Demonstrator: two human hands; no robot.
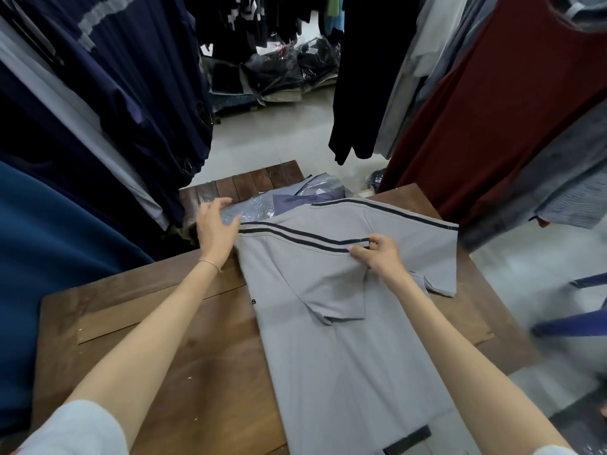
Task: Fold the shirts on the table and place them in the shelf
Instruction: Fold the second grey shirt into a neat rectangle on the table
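Right hand (377,254): grip closed in a pinch on the double-striped hem edge of the grey shirt (328,323), thumb above, fingers below the fold. Left hand (216,228): fingers loosely spread and relaxed, resting at the far-left corner of the same striped edge, holding nothing firmly as far as visible.

Grey shirt lying flat along the wooden counter (147,339), one side already turned inward, a short sleeve (338,300) folded across the middle. Second sleeve visible at the right edge, apparently not yet tucked. Dark-trimmed end hanging toward the near counter edge.

Plastic-wrapped garments (295,198) lying beyond the shirt at the far end of the counter, touching it.

Assessment: folding under way, roughly at the mid stage; lengthwise folds partly made, crosswise fold likely remaining. Shelf not in view; placement wholly outstanding. Further loose shirts not identifiable. Hanging clothes (492,110) on both sides.
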